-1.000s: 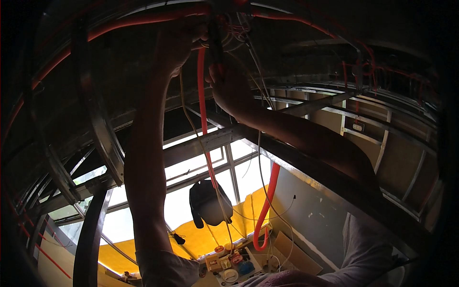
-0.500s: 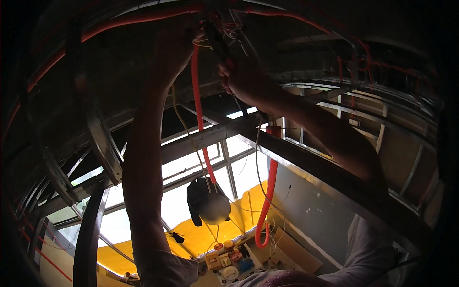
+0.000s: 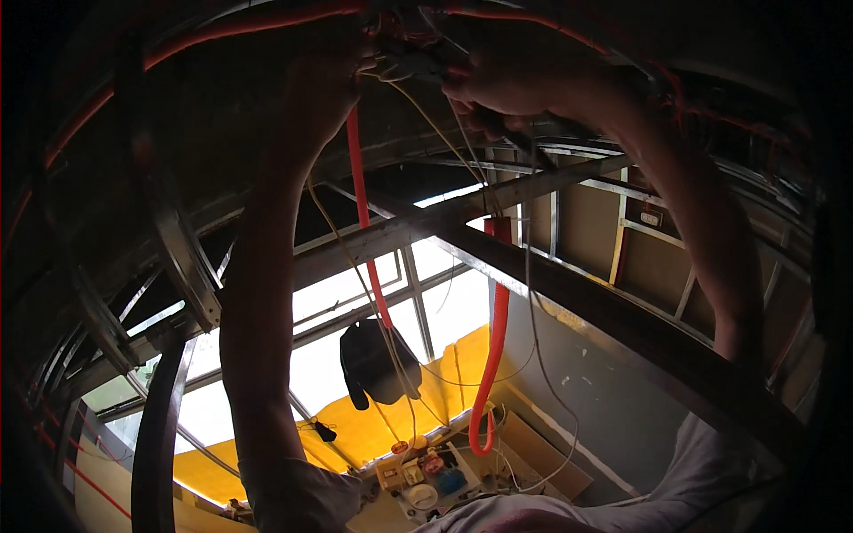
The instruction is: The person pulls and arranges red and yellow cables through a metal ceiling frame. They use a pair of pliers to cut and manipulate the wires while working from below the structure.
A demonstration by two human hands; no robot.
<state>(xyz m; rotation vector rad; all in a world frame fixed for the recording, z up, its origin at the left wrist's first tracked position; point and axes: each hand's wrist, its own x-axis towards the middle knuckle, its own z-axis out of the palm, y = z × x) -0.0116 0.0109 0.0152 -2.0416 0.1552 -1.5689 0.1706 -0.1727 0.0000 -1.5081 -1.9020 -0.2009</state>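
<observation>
Both my arms reach up to the dark ceiling. My left hand (image 3: pixel 329 84) is closed at a bundle of thin wires (image 3: pixel 391 40), its fingertips in shadow. My right hand (image 3: pixel 511 89) grips a pair of pliers (image 3: pixel 416 65) with a dark head and a bit of red at the handle. The pliers' head lies level among the wires, close to my left fingertips; whether the jaws bite a wire is too dark to tell. A yellow wire (image 3: pixel 418 105) runs from there down to the right. Beside my left wrist hangs a red corrugated conduit (image 3: pixel 357 169).
Metal ceiling beams (image 3: pixel 613 329) cross below my arms. Another red conduit (image 3: pixel 499 346) and a loose grey cable (image 3: pixel 536 329) dangle at the right. A dark jacket (image 3: pixel 380 362) hangs before the windows above yellow sheeting (image 3: pixel 355 426). Far below, a cluttered table (image 3: pixel 404 502) holds several items.
My right hand has moved right and up, turning the pliers from steep to nearly level. The yellow wire now stretches down to the right, and the grey cable has swung right.
</observation>
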